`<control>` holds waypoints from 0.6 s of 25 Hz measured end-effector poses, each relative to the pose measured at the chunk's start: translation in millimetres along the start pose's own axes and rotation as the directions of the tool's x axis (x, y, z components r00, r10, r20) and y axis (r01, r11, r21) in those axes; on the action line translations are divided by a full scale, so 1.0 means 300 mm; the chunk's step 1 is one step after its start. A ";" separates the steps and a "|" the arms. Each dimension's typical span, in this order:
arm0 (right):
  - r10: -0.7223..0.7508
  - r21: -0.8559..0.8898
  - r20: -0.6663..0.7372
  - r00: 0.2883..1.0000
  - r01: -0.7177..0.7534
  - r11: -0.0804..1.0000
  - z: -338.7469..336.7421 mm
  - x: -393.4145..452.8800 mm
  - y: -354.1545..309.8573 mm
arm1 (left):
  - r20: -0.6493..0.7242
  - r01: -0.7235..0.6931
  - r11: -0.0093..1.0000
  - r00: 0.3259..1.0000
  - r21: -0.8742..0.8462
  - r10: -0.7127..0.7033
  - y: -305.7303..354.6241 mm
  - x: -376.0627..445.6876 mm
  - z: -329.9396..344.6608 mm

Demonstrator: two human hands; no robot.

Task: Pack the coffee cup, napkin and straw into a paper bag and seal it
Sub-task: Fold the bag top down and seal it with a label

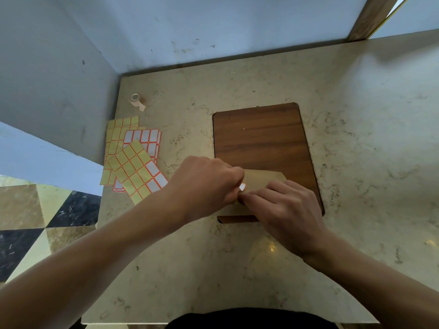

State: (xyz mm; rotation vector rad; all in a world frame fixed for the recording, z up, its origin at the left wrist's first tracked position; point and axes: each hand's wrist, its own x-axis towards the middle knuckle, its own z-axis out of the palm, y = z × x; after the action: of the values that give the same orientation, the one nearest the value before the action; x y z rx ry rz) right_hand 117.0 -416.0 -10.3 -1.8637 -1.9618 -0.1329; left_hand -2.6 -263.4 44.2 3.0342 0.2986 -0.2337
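A tan paper bag (pixel 262 179) stands on the near end of a brown wooden board (pixel 259 136), its top folded over. My left hand (pixel 206 186) grips the folded top from the left, fingers curled. A small white sticker (pixel 242 186) with a red edge shows between the two hands. My right hand (pixel 282 210) lies over the bag from the right, its fingertips pressing at the fold beside the sticker. Cup, napkin and straw are not visible.
Sheets of red-edged label stickers (pixel 133 160) lie fanned out on the marble counter (pixel 356 150) to the left. A small tape roll (pixel 136 100) sits near the back left corner. Walls close the back and left; the counter's left edge drops to a tiled floor.
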 end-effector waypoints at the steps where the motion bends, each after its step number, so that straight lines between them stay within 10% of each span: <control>1: 0.006 0.004 0.000 1.000 -0.006 1.000 0.000 -0.001 -0.001 | 0.008 -0.003 1.000 1.000 0.006 0.003 0.002 -0.001 -0.001; 15: 0.036 0.051 -0.023 0.999 -0.034 0.998 -0.004 -0.005 -0.013 | 0.199 0.153 0.932 0.976 -0.329 -0.090 -0.028 0.000 -0.004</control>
State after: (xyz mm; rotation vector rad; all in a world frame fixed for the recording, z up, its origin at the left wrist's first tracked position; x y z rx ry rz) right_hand 113.5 -418.2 -9.0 -1.8546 -1.8981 -0.0930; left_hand -4.0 -255.2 44.8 2.6313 0.4606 -0.4169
